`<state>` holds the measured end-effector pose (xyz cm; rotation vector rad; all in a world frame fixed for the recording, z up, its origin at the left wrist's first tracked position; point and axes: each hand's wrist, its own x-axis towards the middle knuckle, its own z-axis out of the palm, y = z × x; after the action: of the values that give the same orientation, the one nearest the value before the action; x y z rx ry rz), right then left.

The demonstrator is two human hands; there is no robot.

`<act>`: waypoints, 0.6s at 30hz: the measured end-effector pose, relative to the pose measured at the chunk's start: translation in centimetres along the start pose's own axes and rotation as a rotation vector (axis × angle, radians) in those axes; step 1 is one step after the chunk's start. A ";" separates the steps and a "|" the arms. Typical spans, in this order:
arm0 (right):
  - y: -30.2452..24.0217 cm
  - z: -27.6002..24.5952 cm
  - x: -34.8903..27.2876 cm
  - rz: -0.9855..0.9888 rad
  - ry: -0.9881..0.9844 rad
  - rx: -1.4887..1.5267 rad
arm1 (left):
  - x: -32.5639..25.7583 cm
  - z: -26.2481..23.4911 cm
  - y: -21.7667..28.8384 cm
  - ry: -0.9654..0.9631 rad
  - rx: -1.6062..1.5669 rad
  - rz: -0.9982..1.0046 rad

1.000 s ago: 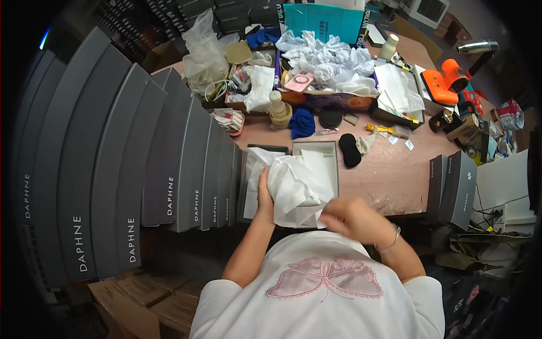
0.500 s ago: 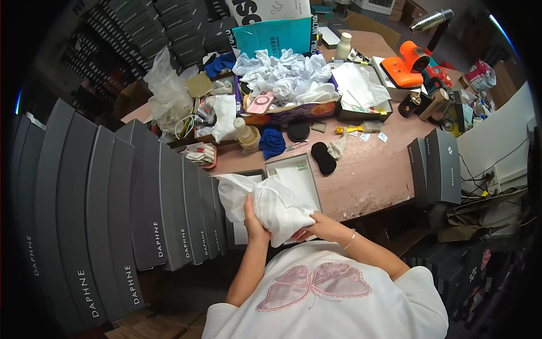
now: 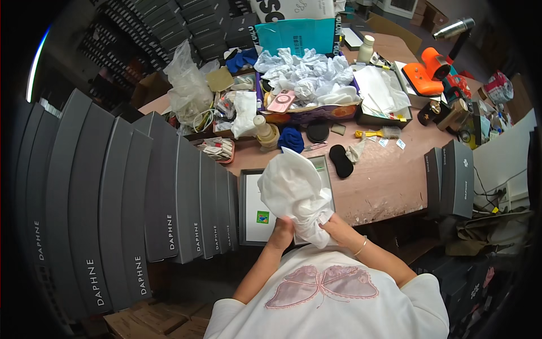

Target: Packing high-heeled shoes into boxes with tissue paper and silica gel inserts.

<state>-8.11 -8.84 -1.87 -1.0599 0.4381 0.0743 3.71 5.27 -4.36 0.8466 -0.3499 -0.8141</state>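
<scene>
A bundle wrapped in white tissue paper [image 3: 293, 183] is between my two hands, over an open grey box. What the paper covers is hidden. My left hand [image 3: 281, 233] is closed on the bundle's lower left side, and my right hand [image 3: 337, 229] grips the gathered paper on the lower right. Below them lies the shallow grey box [image 3: 244, 206], white inside, with a small green sticker [image 3: 262, 217] on its left part. The other part of the box [image 3: 332, 189] shows behind the paper on the right.
Tall dark grey shoe boxes [image 3: 118, 214] stand upright in a row on the left. Crumpled white paper fills a carton [image 3: 310, 113] at the back, a pink phone [image 3: 281, 101] on it. A black pad [image 3: 341, 161], yellow-handled brush [image 3: 370, 134] and orange device [image 3: 423, 73] lie rightward.
The bundle has been turned more upright and its paper gathered at the bottom. My left hand has moved down to its base. The green sticker in the box has come into view.
</scene>
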 end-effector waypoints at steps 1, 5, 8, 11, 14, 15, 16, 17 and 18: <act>-0.4 -1.2 -0.1 -0.065 0.012 -0.051 | 1.1 2.3 2.9 0.055 -0.431 -0.116; -2.6 -1.7 -0.8 -0.138 -0.002 -0.199 | 2.7 0.4 3.7 0.317 -0.216 -0.254; -3.0 -3.6 -0.8 -0.221 0.093 -0.440 | 6.7 -0.4 7.0 0.591 -0.196 -0.134; -4.4 -7.6 -0.4 -0.218 0.230 -0.708 | 7.3 0.9 13.3 0.660 -0.076 0.340; -4.8 -9.2 0.0 -0.122 0.323 -0.913 | 4.9 5.9 17.7 0.642 0.188 0.842; -4.9 -9.5 -0.1 -0.134 0.337 -0.939 | 4.5 5.0 16.9 0.509 0.465 1.003; -5.3 -9.8 0.0 -0.150 0.341 -0.975 | 3.8 4.1 16.2 0.364 0.696 1.190; -5.7 -10.0 0.0 -0.166 0.344 -1.012 | 3.3 1.6 14.4 0.266 1.061 0.994; -5.8 -10.2 0.0 -0.177 0.342 -1.046 | 2.8 -0.9 12.7 0.120 1.425 0.834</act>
<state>-9.72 -20.47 -1.24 -2.1556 0.6288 -0.0482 12.38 8.59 4.77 1.8447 -1.1289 0.4207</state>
